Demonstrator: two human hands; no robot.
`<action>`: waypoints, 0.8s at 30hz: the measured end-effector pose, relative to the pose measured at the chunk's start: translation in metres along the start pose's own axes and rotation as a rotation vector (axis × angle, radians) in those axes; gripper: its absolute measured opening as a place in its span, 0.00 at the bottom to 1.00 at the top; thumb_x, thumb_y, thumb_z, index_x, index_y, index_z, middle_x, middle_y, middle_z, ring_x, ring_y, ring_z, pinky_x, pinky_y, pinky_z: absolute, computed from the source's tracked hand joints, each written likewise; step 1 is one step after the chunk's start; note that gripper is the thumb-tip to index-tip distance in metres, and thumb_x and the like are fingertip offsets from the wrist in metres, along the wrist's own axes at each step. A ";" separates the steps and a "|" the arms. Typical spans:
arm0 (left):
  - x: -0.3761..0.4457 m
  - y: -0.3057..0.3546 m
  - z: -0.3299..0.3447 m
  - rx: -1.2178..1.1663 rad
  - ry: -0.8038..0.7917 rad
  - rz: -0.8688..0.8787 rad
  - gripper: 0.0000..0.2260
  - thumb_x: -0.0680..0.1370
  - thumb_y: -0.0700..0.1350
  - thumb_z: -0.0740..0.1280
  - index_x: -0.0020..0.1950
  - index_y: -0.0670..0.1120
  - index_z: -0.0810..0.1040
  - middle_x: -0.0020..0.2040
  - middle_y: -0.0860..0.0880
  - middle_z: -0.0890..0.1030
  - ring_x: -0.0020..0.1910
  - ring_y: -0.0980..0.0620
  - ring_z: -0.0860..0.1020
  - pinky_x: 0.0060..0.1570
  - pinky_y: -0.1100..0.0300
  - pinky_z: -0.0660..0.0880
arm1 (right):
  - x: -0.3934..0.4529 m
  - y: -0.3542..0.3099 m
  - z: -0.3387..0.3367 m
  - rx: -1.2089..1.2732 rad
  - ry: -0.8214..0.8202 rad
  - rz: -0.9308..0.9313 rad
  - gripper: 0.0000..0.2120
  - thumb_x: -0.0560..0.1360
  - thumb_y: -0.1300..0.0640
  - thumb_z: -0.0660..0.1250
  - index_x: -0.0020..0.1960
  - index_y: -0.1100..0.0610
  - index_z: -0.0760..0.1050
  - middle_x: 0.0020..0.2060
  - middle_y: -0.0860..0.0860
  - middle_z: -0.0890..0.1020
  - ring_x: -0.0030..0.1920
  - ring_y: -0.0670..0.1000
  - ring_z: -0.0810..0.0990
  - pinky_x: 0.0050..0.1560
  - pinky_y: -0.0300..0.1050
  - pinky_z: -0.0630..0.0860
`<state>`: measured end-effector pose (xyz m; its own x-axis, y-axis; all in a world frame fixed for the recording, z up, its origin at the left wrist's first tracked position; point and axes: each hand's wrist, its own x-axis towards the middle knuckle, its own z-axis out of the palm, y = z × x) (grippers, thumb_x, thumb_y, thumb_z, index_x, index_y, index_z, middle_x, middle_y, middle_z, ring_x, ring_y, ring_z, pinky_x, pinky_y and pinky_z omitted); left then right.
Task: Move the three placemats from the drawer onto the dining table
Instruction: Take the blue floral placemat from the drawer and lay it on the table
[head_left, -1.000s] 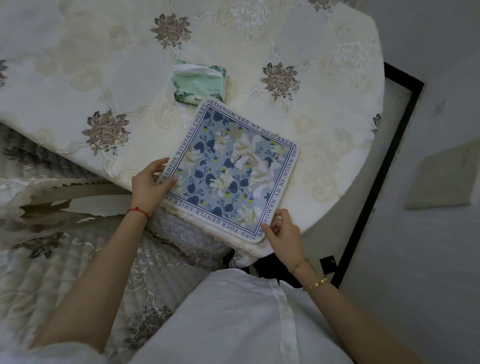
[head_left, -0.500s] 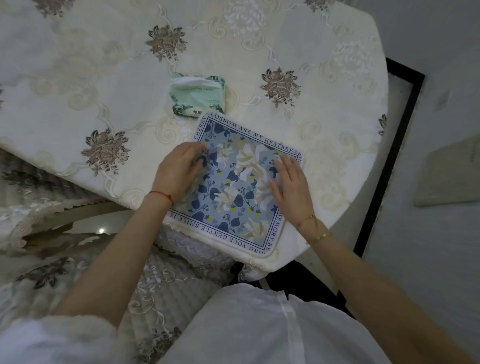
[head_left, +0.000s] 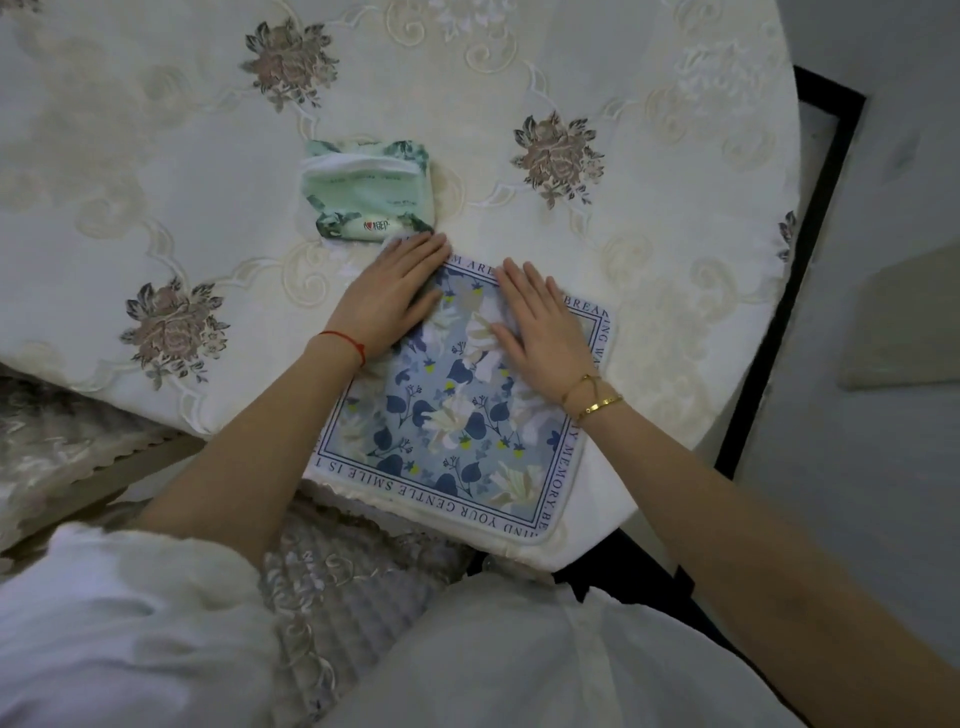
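So, one blue floral placemat (head_left: 457, 415) is laid flat on the bench (head_left: 675, 218), right at the near edge, with its near corner just about lined up with the bench's rim. The placemat is square with rounded corners, a white border, and a line of printed lettering run around the flower pattern. It is taken as the landmark for everything else.

Both hands are spread flat on the far half of the placemat. The left hand (head_left: 397, 296) is pressed down on the far left corner, fingers straight and together, nothing gripped, with the fingertips reaching just past the placemat's edge onto the cloth. A thin red string is worn on that wrist. The right hand (head_left: 540, 327) is laid palm down just right of the left one, fingers straight and slightly fanned, nothing held either. Gold bracelets (head_left: 592, 397) are worn on the right wrist.

Just beyond the placemat's far left corner, almost touched by the left fingertips, a soft green tissue pack (head_left: 366, 189) is seen. The bench is covered by a cream embroidered tablecloth (head_left: 208, 156) with brownish flower motifs. Near-left of the placemat, below the bench edge, a quilted chair cushion (head_left: 332, 587) is partly visible. White sleeves fill the near part of the view.
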<state>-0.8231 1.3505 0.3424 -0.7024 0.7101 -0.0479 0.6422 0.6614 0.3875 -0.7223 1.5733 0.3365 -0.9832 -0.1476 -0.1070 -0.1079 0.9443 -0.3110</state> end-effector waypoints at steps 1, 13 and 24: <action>0.000 -0.004 0.000 0.014 -0.008 0.009 0.23 0.83 0.50 0.55 0.77 0.45 0.60 0.77 0.46 0.63 0.76 0.47 0.59 0.76 0.50 0.52 | -0.001 0.002 -0.001 0.000 0.001 -0.008 0.29 0.82 0.44 0.50 0.78 0.57 0.51 0.78 0.52 0.54 0.77 0.52 0.49 0.77 0.50 0.46; -0.010 -0.035 -0.015 0.062 -0.020 -0.073 0.25 0.83 0.50 0.54 0.78 0.43 0.56 0.78 0.43 0.58 0.78 0.46 0.54 0.76 0.50 0.55 | -0.033 0.019 -0.003 0.075 0.045 0.089 0.29 0.82 0.47 0.54 0.78 0.57 0.49 0.78 0.52 0.51 0.78 0.50 0.46 0.77 0.50 0.45; -0.024 0.010 0.002 0.029 -0.080 -0.038 0.32 0.81 0.61 0.52 0.79 0.46 0.51 0.79 0.48 0.53 0.78 0.51 0.51 0.77 0.53 0.50 | -0.028 0.004 -0.001 0.002 -0.001 0.074 0.31 0.82 0.43 0.51 0.78 0.57 0.47 0.78 0.52 0.50 0.78 0.50 0.46 0.77 0.49 0.44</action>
<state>-0.7995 1.3403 0.3452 -0.7005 0.7007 -0.1354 0.6252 0.6941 0.3569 -0.6956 1.5816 0.3394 -0.9883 -0.0779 -0.1310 -0.0347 0.9520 -0.3041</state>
